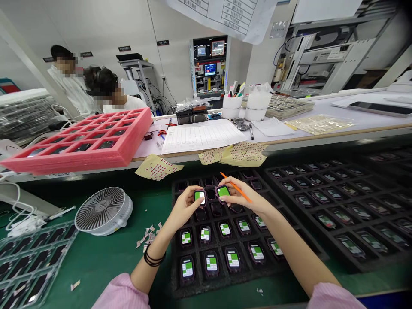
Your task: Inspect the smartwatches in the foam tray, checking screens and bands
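My left hand (187,204) is closed on a smartwatch body (199,196) with a lit green and white screen, the thumb on its face. Close beside it, my right hand (240,194) grips a second smartwatch body (222,192), its screen mostly green. An orange pen-like stick (236,187) is also tucked in the right hand, slanting across the fingers. Both hands are above a black foam tray (175,274). Its front pockets hold several watches with lit green and white screens; watches farther back look dark. My forearms hide part of the tray.
Another black tray of watches (325,214) lies to the right. A white fan (104,210) and small scraps (149,235) are on the green mat, with a clear tray (35,266) at left. On the shelf sit pink foam (128,141) and papers (202,136). Two people are behind.
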The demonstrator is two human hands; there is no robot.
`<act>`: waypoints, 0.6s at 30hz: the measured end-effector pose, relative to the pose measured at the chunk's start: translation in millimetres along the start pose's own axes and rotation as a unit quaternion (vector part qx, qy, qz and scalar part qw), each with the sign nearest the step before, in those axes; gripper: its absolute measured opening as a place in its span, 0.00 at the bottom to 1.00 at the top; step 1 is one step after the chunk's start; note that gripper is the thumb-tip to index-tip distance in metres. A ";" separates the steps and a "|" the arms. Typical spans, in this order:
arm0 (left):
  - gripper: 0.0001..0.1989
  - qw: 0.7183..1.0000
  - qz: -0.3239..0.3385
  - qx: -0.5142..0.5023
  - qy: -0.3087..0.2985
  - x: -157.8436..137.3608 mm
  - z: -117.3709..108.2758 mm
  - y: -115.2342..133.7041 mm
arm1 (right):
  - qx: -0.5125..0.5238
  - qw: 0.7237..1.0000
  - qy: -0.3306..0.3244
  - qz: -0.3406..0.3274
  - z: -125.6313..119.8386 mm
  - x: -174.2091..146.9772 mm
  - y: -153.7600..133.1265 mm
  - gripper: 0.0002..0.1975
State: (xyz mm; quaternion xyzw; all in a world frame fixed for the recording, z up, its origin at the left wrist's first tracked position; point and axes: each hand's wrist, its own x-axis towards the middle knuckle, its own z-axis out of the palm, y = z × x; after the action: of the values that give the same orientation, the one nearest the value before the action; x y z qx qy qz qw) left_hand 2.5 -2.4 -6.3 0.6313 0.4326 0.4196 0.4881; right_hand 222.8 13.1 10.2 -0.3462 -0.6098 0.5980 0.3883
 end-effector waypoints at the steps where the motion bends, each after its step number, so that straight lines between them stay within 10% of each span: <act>1: 0.18 1.000 0.000 -0.002 -0.009 -0.3 -0.5 0.1 | 0.005 1.000 0.005 0.001 0.2 0.0 -0.6 0.18; 18: 0.17 0.999 -0.031 -0.018 0.029 2.3 -1.0 1.8 | -0.010 0.995 0.100 0.013 4.6 -0.8 -4.4 0.15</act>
State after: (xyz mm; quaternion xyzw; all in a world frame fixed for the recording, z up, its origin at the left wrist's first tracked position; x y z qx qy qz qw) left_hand 2.4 -0.2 -4.1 0.5964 0.4579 0.4302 0.4995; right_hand 219.2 10.1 14.6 -0.4157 -0.5691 0.5595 0.4361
